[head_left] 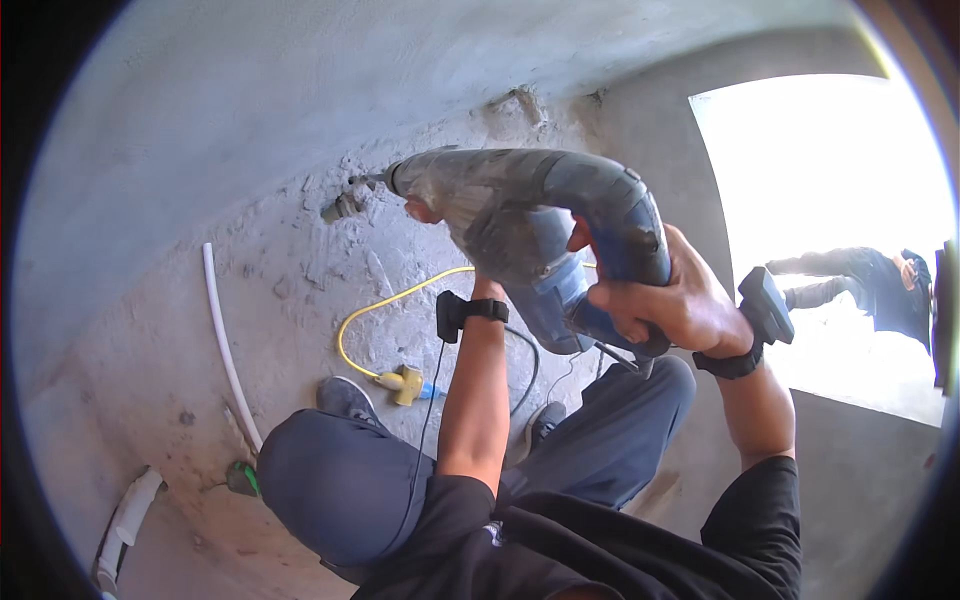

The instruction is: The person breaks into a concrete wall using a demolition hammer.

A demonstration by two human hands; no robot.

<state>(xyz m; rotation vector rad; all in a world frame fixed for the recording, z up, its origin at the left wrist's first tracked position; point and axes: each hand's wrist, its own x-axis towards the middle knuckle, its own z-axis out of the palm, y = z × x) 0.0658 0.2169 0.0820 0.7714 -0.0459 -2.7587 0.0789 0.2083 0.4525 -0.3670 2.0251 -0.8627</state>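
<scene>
A dusty rotary hammer (520, 195) with a blue-grey body is held out in front of me, its nose pointing left. Its bit (372, 180) reaches the rough, broken concrete by the wall, next to a short stub of pipe (345, 207). My right hand (680, 295) is closed around the curved rear handle. Beneath the tool, my left hand (422, 210) supports the front part; only some fingers show past the casing, and the rest is hidden behind it.
A yellow cable (345, 335) runs across the floor to a yellow connector (403, 384) near my left shoe (345, 398). White pipe (222, 330) stands out at the left, near a green object (241, 478). Through a bright opening (820, 160) at right, another person (880, 285) shows.
</scene>
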